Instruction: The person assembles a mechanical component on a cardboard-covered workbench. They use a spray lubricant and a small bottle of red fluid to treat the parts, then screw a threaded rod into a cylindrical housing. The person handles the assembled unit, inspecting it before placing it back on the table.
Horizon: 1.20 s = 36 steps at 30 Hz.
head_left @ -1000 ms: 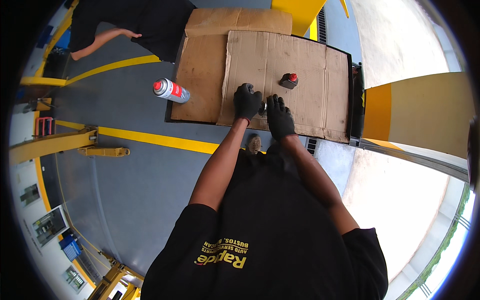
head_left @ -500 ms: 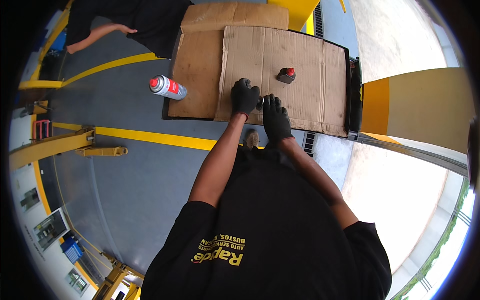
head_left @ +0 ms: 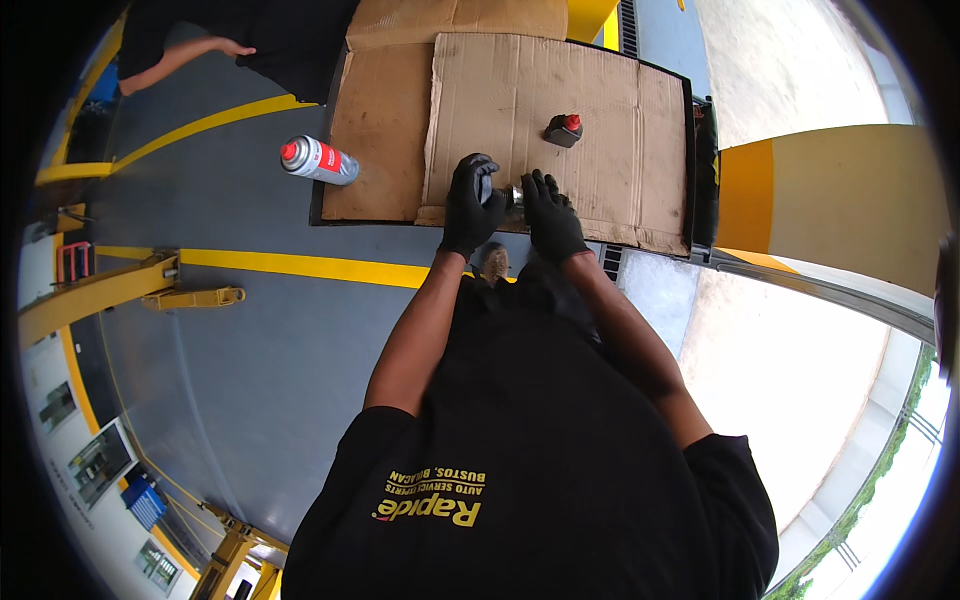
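Observation:
Both my hands wear black gloves and work close together over the near edge of a cardboard-covered table [head_left: 385, 170]. My left hand [head_left: 470, 212] is curled around a greyish piece [head_left: 486, 189], too small to name. Against the fingers of my right hand [head_left: 553, 218], on their left side, sits a small shiny metal part [head_left: 516, 196]; the right fingers are bent over it and partly hide it. Beyond the right hand a small dark bottle [head_left: 562, 133] with a red cap stands on the cardboard. A silver-and-red spray can [head_left: 325, 162] with a red cap stands at the table's left edge.
At the far left another person [head_left: 235, 50] in black stands near the table, one hand visible. A yellow lift arm [head_left: 110, 292] reaches in from the left above the grey floor. To the right is a yellow-and-beige column [head_left: 800, 190].
My left hand has turned and opened its curl somewhat, so a greyish piece now shows in it. More of the metal part is visible between the hands. The whole view has shifted slightly.

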### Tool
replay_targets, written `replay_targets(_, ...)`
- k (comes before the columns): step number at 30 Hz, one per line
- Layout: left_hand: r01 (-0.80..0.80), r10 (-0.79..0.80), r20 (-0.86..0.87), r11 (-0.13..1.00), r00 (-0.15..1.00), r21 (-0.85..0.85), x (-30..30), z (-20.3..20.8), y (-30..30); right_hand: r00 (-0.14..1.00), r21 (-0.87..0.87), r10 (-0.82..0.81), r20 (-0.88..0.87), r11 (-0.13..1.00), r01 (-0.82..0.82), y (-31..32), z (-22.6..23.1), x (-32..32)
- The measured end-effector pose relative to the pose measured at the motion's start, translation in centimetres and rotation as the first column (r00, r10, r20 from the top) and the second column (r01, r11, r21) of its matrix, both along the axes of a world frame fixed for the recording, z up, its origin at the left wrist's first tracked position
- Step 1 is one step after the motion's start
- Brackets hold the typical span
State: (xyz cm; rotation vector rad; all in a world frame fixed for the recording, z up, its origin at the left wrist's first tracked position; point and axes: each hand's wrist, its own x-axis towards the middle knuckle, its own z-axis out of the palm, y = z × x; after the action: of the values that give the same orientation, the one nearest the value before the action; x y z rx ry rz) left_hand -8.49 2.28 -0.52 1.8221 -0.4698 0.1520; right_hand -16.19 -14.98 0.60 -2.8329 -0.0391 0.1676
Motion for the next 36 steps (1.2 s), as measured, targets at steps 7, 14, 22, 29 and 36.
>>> replay_targets(7, -0.006, 0.003, 0.094, 1.0, 0.996, 0.026, 0.0, -0.2, 0.3, 0.996, -0.154, 0.065, 0.053, 0.987, -0.057, 0.7, -0.7, 0.3)
replay_targets(14, -0.01, 0.007, 0.093, 0.999, 0.996, 0.033, -0.9, -0.3, 0.7, 0.996, -0.184, 0.094, 0.007, 0.979, -0.091, 2.2, 0.5, -1.7)
replay_targets(22, -0.01, 0.009, 0.09, 1.0, 0.996, 0.016, -0.4, 0.0, 0.4, 0.988, -0.169, 0.094, 0.121, 0.983, -0.073, 1.6, 0.2, -1.0)
replay_targets(29, -0.003, 0.001, 0.065, 1.0, 0.998, 0.027, 0.1, 0.1, 0.4, 0.988, -0.091, 0.141, 0.065, 0.987, -0.135, -0.5, -0.1, 1.8)
replay_targets(36, -0.005, 0.0, 0.096, 0.999, 0.995, 0.054, -0.3, 0.2, 0.4, 0.993, -0.156, 0.097, 0.061, 0.984, -0.086, 0.6, 0.0, -0.5)
